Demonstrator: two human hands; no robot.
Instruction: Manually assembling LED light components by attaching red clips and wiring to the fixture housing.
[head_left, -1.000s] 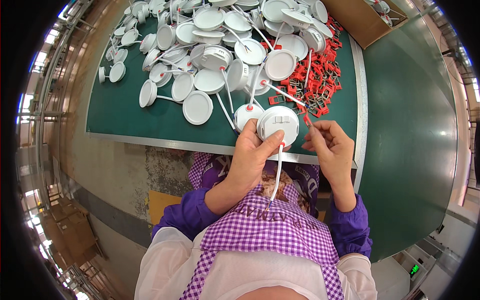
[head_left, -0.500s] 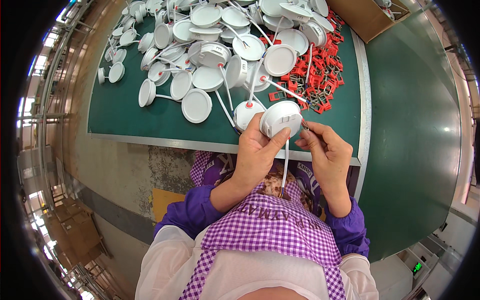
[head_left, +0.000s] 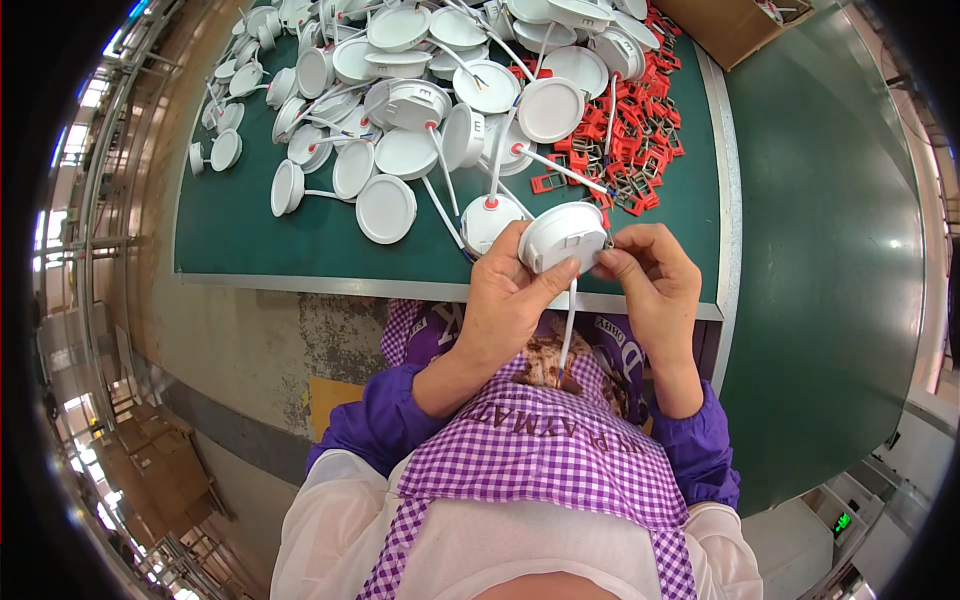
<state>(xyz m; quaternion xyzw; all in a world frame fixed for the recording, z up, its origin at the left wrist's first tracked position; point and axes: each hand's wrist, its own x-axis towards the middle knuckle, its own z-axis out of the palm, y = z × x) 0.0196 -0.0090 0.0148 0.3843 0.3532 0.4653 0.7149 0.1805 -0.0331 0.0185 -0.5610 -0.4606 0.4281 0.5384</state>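
A white round downlight (head_left: 565,232) is held tilted over the table's front edge, my left hand (head_left: 508,300) closed on it with the thumb across its housing. Its white cable (head_left: 570,330) hangs down in front of my apron. At the lamp's right rim, my right hand (head_left: 657,285) pinches a small red spring clip (head_left: 606,220) with a metal part. My fingertips hide most of that clip, and I cannot tell whether it sits in the lamp. Just behind my left hand, another downlight (head_left: 485,228) lies on the table.
A heap of white downlights (head_left: 400,90) with cables covers the back of the green table (head_left: 250,235). Loose red clips (head_left: 635,140) with metal springs lie to its right. A cardboard box (head_left: 735,30) stands at the back right, by a second green surface (head_left: 820,250).
My right hand has moved slightly up and left, its fingertips now against the lamp's rim. The left hand still holds the downlight in nearly the same place.
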